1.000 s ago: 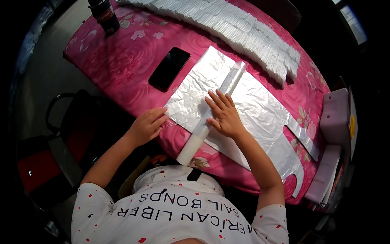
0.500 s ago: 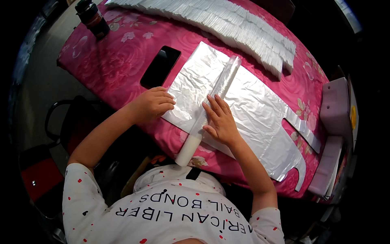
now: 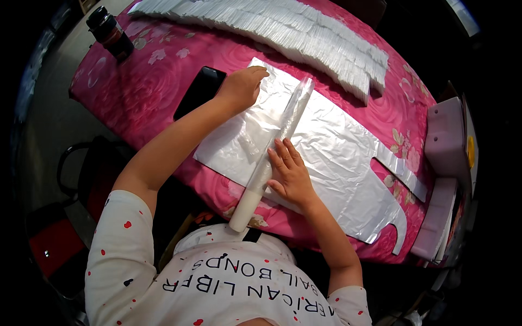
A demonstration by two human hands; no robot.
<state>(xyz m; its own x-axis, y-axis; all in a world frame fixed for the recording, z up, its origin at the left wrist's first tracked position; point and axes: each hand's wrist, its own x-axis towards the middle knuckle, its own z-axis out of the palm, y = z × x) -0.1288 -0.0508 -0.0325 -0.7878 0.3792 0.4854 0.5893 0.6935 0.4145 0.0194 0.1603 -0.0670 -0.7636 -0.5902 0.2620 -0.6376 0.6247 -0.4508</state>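
Observation:
A flat, shiny white plastic bag (image 3: 337, 163) with cut-out handles lies across the table. Over it, running from its far edge past its near edge, is a roll (image 3: 247, 205) wound with clear plastic film. My right hand (image 3: 291, 174) rests on the roll's right side with its fingers stretched out and spread, gripping nothing. My left hand (image 3: 243, 91) is at the bag's far left corner. Its fingers reach out to the right over the bag's edge, with nothing visible in them. Its palm side is hidden.
Pink flowered cloth (image 3: 130, 81) covers the table. A black phone (image 3: 193, 95) lies partly behind my left forearm. Stacks of folded white plastic (image 3: 283, 38) line the far edge. A dark jar (image 3: 111, 35) stands far left, and pink boxes (image 3: 448, 136) stand at the right edge.
My left hand has moved from the bag's near left edge up to its far left corner, now passing over the phone's edge. My right hand stays on the roll, which has shifted slightly nearer.

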